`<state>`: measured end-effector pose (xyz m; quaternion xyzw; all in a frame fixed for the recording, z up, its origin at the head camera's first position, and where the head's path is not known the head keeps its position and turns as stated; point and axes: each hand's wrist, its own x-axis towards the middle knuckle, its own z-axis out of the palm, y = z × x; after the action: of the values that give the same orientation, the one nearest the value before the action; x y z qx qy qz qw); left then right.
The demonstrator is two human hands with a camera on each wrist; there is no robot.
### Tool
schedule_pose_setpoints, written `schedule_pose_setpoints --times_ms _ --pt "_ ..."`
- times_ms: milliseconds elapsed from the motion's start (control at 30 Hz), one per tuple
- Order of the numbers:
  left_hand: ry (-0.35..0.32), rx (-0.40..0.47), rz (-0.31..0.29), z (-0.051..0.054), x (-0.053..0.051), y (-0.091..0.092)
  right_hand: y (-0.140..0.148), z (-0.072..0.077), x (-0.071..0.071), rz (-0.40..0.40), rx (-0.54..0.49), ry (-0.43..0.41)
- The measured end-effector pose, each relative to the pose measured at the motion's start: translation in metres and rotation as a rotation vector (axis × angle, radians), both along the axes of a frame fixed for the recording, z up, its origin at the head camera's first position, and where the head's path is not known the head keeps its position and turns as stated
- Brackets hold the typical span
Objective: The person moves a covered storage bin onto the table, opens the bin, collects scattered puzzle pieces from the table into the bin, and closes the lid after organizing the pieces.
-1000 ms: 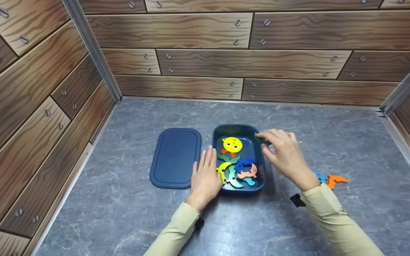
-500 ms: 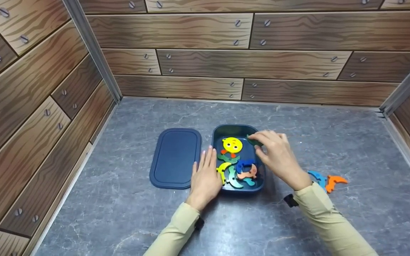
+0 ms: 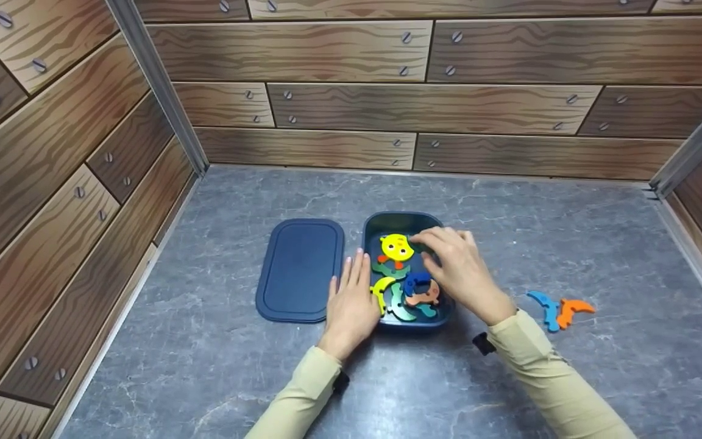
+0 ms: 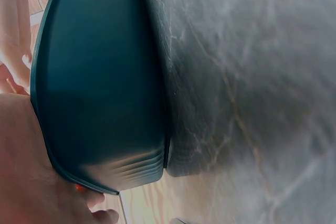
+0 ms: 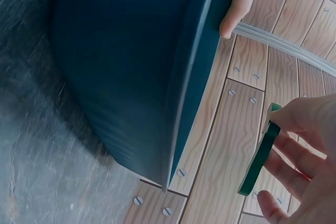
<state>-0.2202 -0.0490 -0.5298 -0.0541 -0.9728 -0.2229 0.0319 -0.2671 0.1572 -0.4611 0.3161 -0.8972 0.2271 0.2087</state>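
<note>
A dark blue box (image 3: pixel 409 324) holds several colourful flat pieces, among them a yellow round face piece (image 3: pixel 396 248) and a salmon piece (image 3: pixel 424 295). The left hand (image 3: pixel 352 308) lies with straight fingers on the box's left rim; the left wrist view shows it against the box wall (image 4: pixel 100 72). Over the box's right side, the right hand (image 3: pixel 462 268) pinches a dark green piece (image 5: pixel 259 156), which the right wrist view shows between thumb and fingers above the rim. In the head view that piece is mostly hidden by the hand.
A dark blue lid (image 3: pixel 301 270) lies flat just left of the box. To the right, a light blue piece (image 3: pixel 547 310) and an orange piece (image 3: pixel 573 311) lie on the grey marbled table (image 3: pixel 235 378). Wood-patterned walls (image 3: pixel 339 55) enclose the back and sides.
The right hand has moved left with the green piece, from the box's right rim to over its inside, uncovering the light blue piece on the table. The left hand has stayed in place.
</note>
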Motion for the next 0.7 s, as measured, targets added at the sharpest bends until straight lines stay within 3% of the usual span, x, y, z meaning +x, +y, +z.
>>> schedule_pose_setpoints --times_ms 700 --pt "0.009 -0.004 -0.008 -0.001 -0.001 -0.001 -0.019 -0.020 -0.006 0.011 0.050 -0.016"
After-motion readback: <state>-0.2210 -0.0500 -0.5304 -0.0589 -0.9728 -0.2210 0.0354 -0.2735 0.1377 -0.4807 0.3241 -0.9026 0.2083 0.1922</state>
